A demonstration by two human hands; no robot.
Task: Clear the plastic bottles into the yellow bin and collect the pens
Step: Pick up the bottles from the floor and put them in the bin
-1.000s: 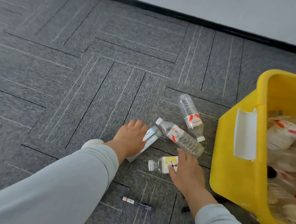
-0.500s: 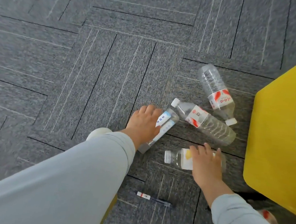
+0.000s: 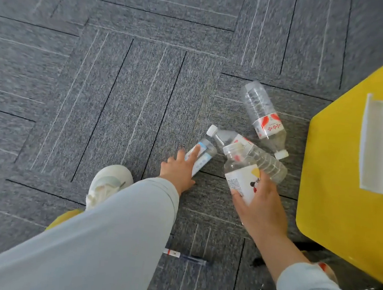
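- I note the right hand (image 3: 259,205) clamped round a clear plastic bottle (image 3: 241,180) with a white-and-yellow label, held above the grey carpet (image 3: 120,91), near the smooth yellow bin (image 3: 344,194).
- The left hand (image 3: 178,170) rests a straight finger on the blue-labelled bottle (image 3: 204,154); I cannot tell whether it grips.
- A slim pen (image 3: 184,256) lies on the carpet.
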